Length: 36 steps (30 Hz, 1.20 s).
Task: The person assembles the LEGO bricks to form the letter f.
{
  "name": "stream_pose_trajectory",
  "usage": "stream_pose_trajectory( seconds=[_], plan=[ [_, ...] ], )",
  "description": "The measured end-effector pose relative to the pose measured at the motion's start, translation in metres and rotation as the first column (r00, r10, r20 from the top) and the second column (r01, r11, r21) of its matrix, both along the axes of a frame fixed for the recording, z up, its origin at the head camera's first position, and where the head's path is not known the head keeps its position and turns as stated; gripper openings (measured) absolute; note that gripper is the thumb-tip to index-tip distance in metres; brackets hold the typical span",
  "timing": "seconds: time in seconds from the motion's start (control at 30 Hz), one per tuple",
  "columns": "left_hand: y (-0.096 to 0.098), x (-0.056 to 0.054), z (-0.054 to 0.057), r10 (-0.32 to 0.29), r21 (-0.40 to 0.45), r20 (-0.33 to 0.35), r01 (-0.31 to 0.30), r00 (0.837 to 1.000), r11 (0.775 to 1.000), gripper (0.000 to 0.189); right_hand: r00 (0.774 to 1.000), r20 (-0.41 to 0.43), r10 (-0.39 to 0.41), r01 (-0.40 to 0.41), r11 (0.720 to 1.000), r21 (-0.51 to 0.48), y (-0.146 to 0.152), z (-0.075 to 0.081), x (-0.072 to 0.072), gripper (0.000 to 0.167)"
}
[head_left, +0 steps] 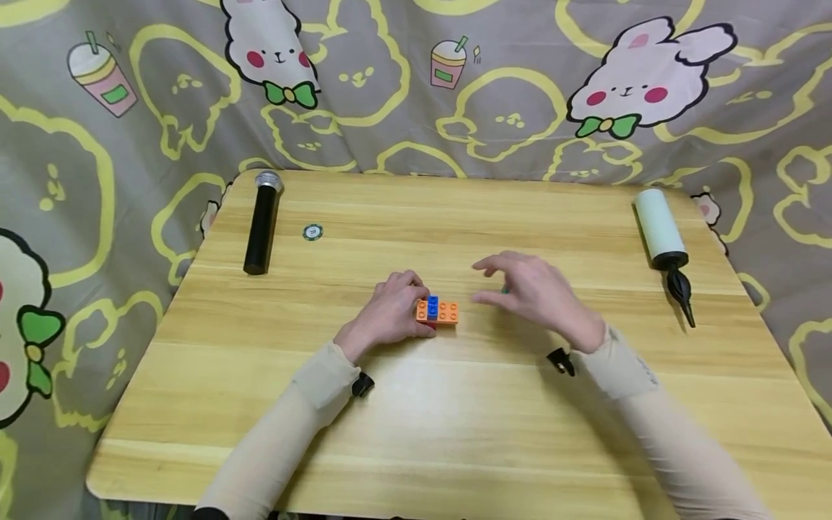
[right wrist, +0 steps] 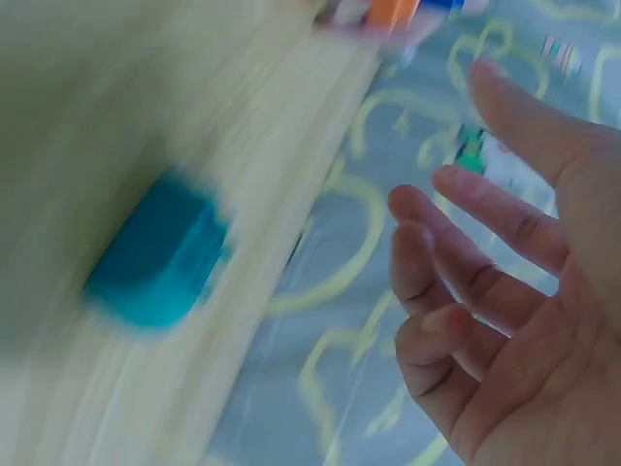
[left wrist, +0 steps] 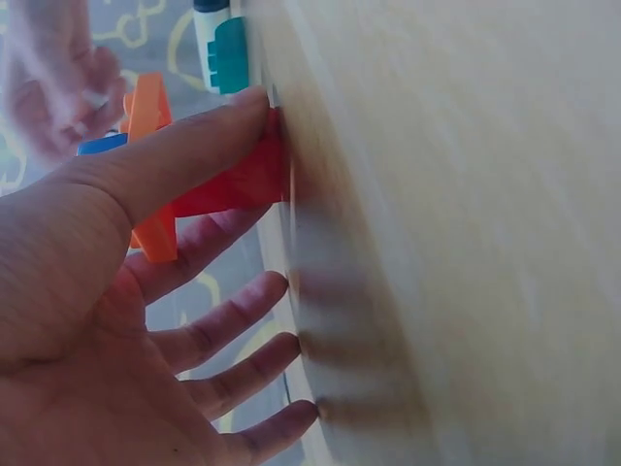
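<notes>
A small stack of toy building bricks stands on the table: a red brick [left wrist: 233, 180] at the bottom, an orange brick [head_left: 448, 312] across it, and a narrow blue brick [head_left: 432, 308] on top. My left hand [head_left: 393, 307] pinches the red brick between thumb and index finger, its other fingertips at the tabletop. To the right of the stack, my right hand [head_left: 536, 292] hovers with fingers loosely bent and nothing in them. A teal brick [right wrist: 160, 252] lies on the table close to that hand, blurred in the right wrist view; the hand mostly hides it in the head view.
A black microphone [head_left: 261, 224] lies at the back left of the wooden table [head_left: 416, 426], with a round poker chip [head_left: 313, 232] beside it. At the back right lies a pale green hand pump [head_left: 661, 227] with a black nozzle. A patterned curtain [head_left: 416, 130] hangs behind the table.
</notes>
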State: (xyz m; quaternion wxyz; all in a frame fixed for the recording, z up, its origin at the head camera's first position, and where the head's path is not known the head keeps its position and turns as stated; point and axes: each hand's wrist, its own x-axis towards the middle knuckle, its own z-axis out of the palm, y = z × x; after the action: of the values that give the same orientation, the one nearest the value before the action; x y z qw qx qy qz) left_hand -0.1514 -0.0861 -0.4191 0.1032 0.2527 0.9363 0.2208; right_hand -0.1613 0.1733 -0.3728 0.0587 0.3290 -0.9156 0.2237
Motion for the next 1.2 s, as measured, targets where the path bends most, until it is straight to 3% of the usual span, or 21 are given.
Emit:
stream_pose_trajectory(
  seconds=[0.17,0.3,0.57,0.7,0.9,1.2],
  plan=[
    [0.0,0.0,0.002,0.003,-0.012,0.003,-0.003,1.0,1.0,0.062,0.99,0.097,-0.103,0.093,0.99,0.106,0.036,-0.008,-0.007,0.047],
    [0.0,-0.001,0.003,-0.006,-0.014,0.001,0.006,1.0,1.0,0.062,0.976,0.187,-0.108,0.077,0.983,0.167,0.045,-0.02,-0.008,0.054],
    [-0.001,-0.001,0.003,-0.001,-0.017,0.007,0.001,1.0,1.0,0.06,0.985,0.154,-0.072,0.051,0.99,0.135,0.042,-0.036,-0.008,0.041],
    [-0.001,0.0,0.002,0.0,-0.016,0.007,0.0,1.0,1.0,0.061,0.99,0.135,-0.044,0.035,0.997,0.066,0.033,-0.027,-0.004,0.043],
    [-0.001,-0.001,0.003,0.005,-0.021,0.006,-0.005,1.0,1.0,0.06,0.996,0.058,0.071,-0.068,0.996,-0.051,0.003,0.0,0.002,0.045],
    [-0.002,0.0,0.004,-0.003,-0.024,0.002,0.004,1.0,1.0,0.056,0.983,0.078,0.169,-0.165,0.985,-0.054,-0.029,0.015,0.006,0.042]
  ],
)
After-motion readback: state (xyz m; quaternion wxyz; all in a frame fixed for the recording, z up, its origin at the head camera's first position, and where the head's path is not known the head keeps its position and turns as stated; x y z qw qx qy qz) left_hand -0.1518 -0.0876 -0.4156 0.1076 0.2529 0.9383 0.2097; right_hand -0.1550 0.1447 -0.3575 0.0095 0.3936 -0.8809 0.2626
